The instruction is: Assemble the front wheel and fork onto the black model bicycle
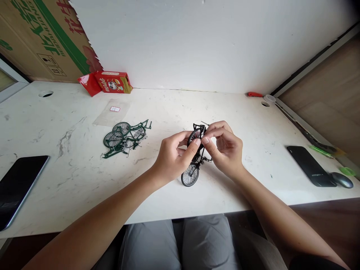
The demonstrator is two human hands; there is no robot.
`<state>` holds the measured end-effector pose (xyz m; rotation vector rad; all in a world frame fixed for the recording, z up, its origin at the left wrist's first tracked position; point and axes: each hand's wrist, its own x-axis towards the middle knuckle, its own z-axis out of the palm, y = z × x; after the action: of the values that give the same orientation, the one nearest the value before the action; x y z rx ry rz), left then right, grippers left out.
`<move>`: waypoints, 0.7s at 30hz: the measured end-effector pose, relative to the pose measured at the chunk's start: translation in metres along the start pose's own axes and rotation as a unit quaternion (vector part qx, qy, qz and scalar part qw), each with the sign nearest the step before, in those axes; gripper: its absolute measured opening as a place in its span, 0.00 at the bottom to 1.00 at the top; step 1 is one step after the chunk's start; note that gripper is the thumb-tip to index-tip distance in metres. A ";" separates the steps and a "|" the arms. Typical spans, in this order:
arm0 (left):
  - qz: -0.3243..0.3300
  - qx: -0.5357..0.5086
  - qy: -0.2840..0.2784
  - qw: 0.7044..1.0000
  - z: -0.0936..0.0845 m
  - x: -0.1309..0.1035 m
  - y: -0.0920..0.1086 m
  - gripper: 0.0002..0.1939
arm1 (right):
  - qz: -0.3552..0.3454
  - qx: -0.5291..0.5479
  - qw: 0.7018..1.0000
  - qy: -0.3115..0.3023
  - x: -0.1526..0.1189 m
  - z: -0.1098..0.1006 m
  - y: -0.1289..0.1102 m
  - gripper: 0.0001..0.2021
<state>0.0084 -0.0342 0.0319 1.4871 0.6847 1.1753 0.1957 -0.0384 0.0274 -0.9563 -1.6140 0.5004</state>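
Note:
A small black model bicycle (190,175) is held between my two hands over the white table, one spoked wheel toward me and the other farther away. My left hand (176,154) grips it from the left, thumb and fingers closed around the far wheel. From the right, my right hand (224,146) pinches a part of the bicycle near that wheel; the fingertips hide the exact spot. Left of my hands, green model bicycle parts (125,138) with spoked wheels lie on the table.
Behind the green parts lies a clear plastic bag (111,114) with a label. A red box (115,82) stands at the back left. Phones lie at the left (21,187) and right (311,167), with a mouse (341,180) beside the right one. A red object (255,94) sits far right.

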 end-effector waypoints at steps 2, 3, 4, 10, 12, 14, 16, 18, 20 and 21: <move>0.003 0.005 0.002 1.000 0.000 0.000 -0.001 0.14 | -0.003 0.002 1.000 0.000 0.000 0.000 0.000 0.02; 0.003 0.006 0.002 1.000 0.000 0.000 -0.001 0.14 | -0.004 0.004 1.000 -0.001 0.000 0.000 0.000 0.02; 0.004 0.006 0.003 1.000 0.000 0.000 -0.001 0.14 | -0.005 0.006 1.000 -0.001 0.000 0.000 0.000 0.02; 0.004 0.009 0.003 1.000 0.000 -0.001 -0.002 0.13 | -0.007 0.014 1.000 -0.003 0.000 -0.001 0.001 0.03; 0.006 0.012 0.004 1.000 0.000 -0.001 -0.001 0.14 | -0.004 0.015 1.000 -0.003 0.000 -0.001 0.001 0.02; 0.010 0.017 0.003 1.000 0.001 -0.001 -0.001 0.14 | 0.000 0.015 1.000 -0.004 0.000 0.000 0.001 0.02; 0.014 0.021 0.001 1.000 0.001 -0.001 0.000 0.14 | 0.001 0.014 1.000 -0.004 0.000 0.000 0.001 0.02; 0.015 0.024 -0.002 1.000 0.001 -0.001 0.001 0.14 | 0.002 0.014 1.000 -0.003 0.000 0.000 0.000 0.02; 0.014 0.026 -0.003 1.000 0.000 -0.001 0.001 0.14 | 0.003 0.015 1.000 -0.002 0.000 0.000 0.000 0.02; 0.014 0.027 -0.004 1.000 0.000 -0.001 0.001 0.14 | 0.004 0.016 1.000 -0.003 0.000 0.000 0.000 0.02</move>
<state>0.0083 -0.0357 0.0321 1.5512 0.6968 1.1802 0.1959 -0.0383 0.0272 -0.9390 -1.6031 0.5324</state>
